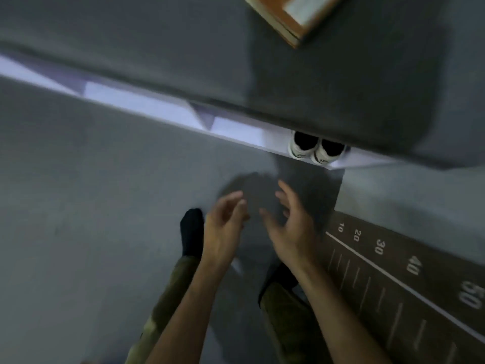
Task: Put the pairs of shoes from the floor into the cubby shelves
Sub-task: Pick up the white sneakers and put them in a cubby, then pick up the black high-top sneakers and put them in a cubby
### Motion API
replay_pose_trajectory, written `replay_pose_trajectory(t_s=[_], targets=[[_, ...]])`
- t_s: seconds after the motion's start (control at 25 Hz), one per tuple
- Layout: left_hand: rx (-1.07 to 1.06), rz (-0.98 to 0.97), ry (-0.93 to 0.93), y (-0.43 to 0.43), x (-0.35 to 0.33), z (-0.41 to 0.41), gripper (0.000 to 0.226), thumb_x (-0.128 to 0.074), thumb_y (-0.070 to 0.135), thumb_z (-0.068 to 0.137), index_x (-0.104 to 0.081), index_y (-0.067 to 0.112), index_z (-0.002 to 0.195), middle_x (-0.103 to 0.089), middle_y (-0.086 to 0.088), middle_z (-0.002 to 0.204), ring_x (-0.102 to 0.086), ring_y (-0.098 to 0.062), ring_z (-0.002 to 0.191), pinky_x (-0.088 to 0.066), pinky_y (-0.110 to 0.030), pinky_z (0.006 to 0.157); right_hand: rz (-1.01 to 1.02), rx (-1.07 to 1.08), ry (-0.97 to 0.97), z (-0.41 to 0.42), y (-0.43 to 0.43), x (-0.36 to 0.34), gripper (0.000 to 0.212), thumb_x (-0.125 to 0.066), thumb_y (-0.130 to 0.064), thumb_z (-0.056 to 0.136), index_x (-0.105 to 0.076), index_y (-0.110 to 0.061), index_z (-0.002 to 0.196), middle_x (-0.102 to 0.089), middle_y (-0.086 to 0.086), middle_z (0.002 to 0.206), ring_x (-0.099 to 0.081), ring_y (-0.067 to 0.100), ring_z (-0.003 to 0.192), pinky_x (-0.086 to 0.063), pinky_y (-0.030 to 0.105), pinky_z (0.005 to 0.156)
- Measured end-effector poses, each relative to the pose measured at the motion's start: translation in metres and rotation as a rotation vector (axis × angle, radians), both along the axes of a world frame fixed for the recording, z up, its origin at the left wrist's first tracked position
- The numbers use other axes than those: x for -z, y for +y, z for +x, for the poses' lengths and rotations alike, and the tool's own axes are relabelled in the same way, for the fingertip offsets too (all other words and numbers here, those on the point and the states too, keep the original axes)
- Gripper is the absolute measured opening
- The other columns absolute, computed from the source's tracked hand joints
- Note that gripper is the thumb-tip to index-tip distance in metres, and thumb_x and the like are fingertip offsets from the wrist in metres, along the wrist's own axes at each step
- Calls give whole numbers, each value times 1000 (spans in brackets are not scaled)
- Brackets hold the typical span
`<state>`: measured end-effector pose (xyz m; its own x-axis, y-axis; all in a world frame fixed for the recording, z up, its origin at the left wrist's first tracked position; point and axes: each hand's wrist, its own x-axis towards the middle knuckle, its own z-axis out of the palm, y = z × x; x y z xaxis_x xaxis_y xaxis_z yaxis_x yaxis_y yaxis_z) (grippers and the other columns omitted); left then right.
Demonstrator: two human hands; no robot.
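Observation:
A pair of white shoes (316,149) with black openings stands side by side in a cubby of the white shelf unit (147,106), heels toward me, just under the unit's grey top (183,48). My left hand (223,228) and my right hand (291,227) hover over the grey floor below the shoes. Both hands are empty with fingers spread apart, palms facing each other. The picture is blurred by motion.
A brown mat with a white ruler scale (409,279) lies on the floor at the right. An orange-edged box (291,14) sits on the shelf top. My legs in green trousers and black socks (193,233) stand below my hands.

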<state>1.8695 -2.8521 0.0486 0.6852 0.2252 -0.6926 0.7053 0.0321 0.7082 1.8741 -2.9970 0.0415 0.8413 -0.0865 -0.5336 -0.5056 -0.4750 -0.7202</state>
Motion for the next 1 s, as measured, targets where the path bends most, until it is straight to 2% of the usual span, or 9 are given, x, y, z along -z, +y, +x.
replay_pose_trajectory(t_s=[0.08, 0.2, 0.36, 0.44, 0.52, 0.68, 0.76, 0.84, 1.0], targets=[[-175, -28, -46, 21, -59, 9, 16, -61, 18, 97, -69, 21, 110, -75, 0, 97, -70, -15, 89, -58, -32, 80, 34, -153, -44, 16, 42, -56, 69, -73, -28, 86, -39, -31, 146, -58, -1, 137, -52, 10, 125, -45, 39, 105], [-258, -12, -94, 61, -140, 22, 24, -56, 10, 99, -67, 8, 120, -72, -10, 112, -69, -20, 106, -54, -39, 99, 59, -360, -33, 44, 102, -138, 64, -67, -22, 89, -38, -31, 145, -59, -2, 132, -56, 13, 121, -48, 42, 102], [-430, 25, -185, 146, -237, 11, 26, -58, 13, 98, -67, 4, 121, -74, -10, 104, -69, -15, 91, -57, -31, 82, 79, -528, -119, 63, 190, -245, 58, -65, -27, 87, -43, -29, 141, -62, 2, 127, -59, 15, 115, -50, 36, 97], [-529, 73, -221, 192, -274, -7, 24, -62, 11, 96, -69, 0, 116, -74, -13, 98, -67, -16, 85, -53, -26, 73, 114, -565, -134, 59, 242, -290, 56, -67, -20, 88, -47, -22, 141, -64, 6, 125, -61, 18, 113, -50, 38, 98], [-611, 96, -283, 250, -311, -29, 17, -63, 14, 96, -72, 6, 108, -75, -4, 90, -68, -11, 81, -50, -17, 67, 176, -641, -123, 50, 310, -335, 53, -68, -15, 90, -49, -19, 140, -64, 7, 123, -62, 17, 111, -50, 35, 98], [-804, 162, -341, 378, -384, -64, 8, -67, 30, 93, -72, 25, 91, -74, 13, 73, -67, 0, 69, -50, -18, 62, 290, -843, -189, 37, 455, -411, 45, -70, -17, 89, -57, -21, 132, -66, -2, 118, -64, 9, 106, -49, 9, 81], [-876, 265, -338, 441, -417, -79, 18, -67, 44, 87, -72, 27, 90, -74, 16, 75, -67, 1, 66, -49, -16, 59, 321, -940, -251, 34, 523, -444, 43, -74, -21, 86, -61, -24, 126, -66, -9, 117, -64, 7, 103, -51, 14, 82], [-919, 427, -265, 503, -444, -94, 27, -65, 55, 81, -72, 30, 84, -72, 19, 71, -64, 6, 66, -45, -12, 60, 334, -1031, -313, 32, 585, -470, 38, -76, -26, 84, -64, -27, 120, -67, -12, 117, -63, 6, 103, -54, 27, 86], [-906, 631, -126, 602, -474, -126, 14, -72, 40, 85, -74, 26, 88, -71, 15, 81, -61, 0, 74, -45, -23, 71, 313, -1214, -374, 25, 684, -485, 35, -77, -29, 81, -67, -25, 114, -67, -8, 112, -62, 9, 101, -53, 31, 89]])
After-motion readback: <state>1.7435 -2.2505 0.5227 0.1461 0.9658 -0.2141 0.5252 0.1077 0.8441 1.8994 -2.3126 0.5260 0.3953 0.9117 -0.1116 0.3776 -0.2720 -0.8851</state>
